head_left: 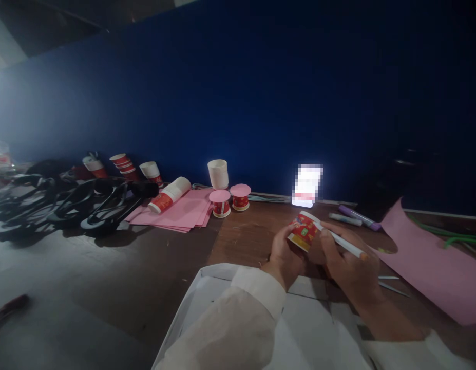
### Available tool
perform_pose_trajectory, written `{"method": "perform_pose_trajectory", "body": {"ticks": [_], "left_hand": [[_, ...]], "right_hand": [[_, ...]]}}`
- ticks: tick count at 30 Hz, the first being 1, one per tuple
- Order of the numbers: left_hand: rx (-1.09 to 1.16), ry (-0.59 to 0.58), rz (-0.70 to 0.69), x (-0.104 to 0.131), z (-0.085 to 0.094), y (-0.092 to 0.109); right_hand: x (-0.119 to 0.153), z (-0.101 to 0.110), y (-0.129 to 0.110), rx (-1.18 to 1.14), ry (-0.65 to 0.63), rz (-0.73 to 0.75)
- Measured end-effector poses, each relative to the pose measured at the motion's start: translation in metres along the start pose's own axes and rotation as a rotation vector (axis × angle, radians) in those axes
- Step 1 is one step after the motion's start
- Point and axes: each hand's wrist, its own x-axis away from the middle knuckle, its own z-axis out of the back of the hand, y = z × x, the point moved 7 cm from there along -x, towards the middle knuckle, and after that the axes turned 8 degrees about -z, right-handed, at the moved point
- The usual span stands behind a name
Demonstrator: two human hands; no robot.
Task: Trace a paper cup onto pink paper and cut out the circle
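A red and gold paper cup [304, 232] is held in my left hand [286, 254], whose fingers wrap round its lower left side. My right hand [349, 264] grips a white marker [347, 245] with an orange end, its tip side against the right of the cup. Both hands are above a white open box [222, 272] and the brown table [249, 234]. Beyond the cup, a bright phone [307, 185] leans on the blue partition. Left of it stand two short red cups with pink paper discs on top [220, 196] [240, 190].
Pink sheets [184, 213] with a lying stack of cups [170, 195] are at the left, near black straps [107, 208]. More cups [218, 174] stand along the partition. Markers [359, 217], scissors [394, 287] and a cut pink sheet [434, 262] lie at the right.
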Motion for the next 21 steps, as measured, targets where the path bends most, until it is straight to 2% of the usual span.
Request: {"method": "perform_pose_trajectory", "body": {"ticks": [13, 21], "left_hand": [[0.003, 0.002, -0.024, -0.0008, 0.0018, 0.002], [0.008, -0.024, -0.019, -0.0015, 0.001, 0.0012]], "right_hand": [[0.0031, -0.0018, -0.0035, -0.017, -0.011, 0.062], [0.0043, -0.0037, -0.002, -0.017, -0.017, 0.044]]}}
